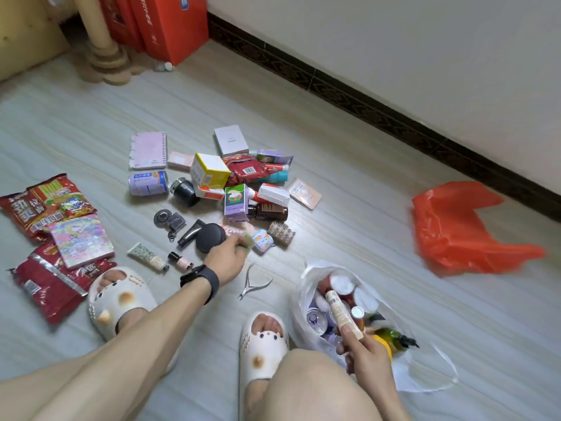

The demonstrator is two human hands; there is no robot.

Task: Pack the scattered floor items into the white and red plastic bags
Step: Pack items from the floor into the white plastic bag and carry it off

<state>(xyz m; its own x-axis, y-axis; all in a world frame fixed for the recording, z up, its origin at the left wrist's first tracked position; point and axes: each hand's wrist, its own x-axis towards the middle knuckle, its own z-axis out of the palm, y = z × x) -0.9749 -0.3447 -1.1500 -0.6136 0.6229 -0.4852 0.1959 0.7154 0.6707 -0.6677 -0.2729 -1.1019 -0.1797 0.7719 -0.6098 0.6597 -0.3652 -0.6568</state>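
Head view, nearest first: at five o'clock our right hand (368,357) has its fingers and thumb curled round the lower end of a beige tube (343,312). The tube slants up over the mouth of the white bag (425,381). That bag lies open on the floor just beside our right slipper (264,344). In it we see cans, white-capped bottles and a dark pump bottle, partly hidden by the hand.

At seven o'clock is our left slipper (121,299). Above it our left forearm runs toward the middle, with a black watch (200,281) on the wrist. Our left hand (226,258) has its fingers curled round a small pale green thing (246,240), too blurred for us to tell what it is. It is just beside a black round compact (211,237). A pair of nail nippers (253,281) lies between this hand and the white bag.

At nine o'clock lie red snack packets (45,205), with a bright booklet (82,240) on top of them. Toward twelve o'clock from the left hand is a heap of small boxes (209,171), jars and bottles, with a pink notebook (148,150) on the heap's ten o'clock side.

At three o'clock the red bag (464,229) lies crumpled near the dark skirting, well apart from the white bag. Farthest off, at eleven o'clock, red cartons (170,22) stand by a turned wooden leg (103,47).
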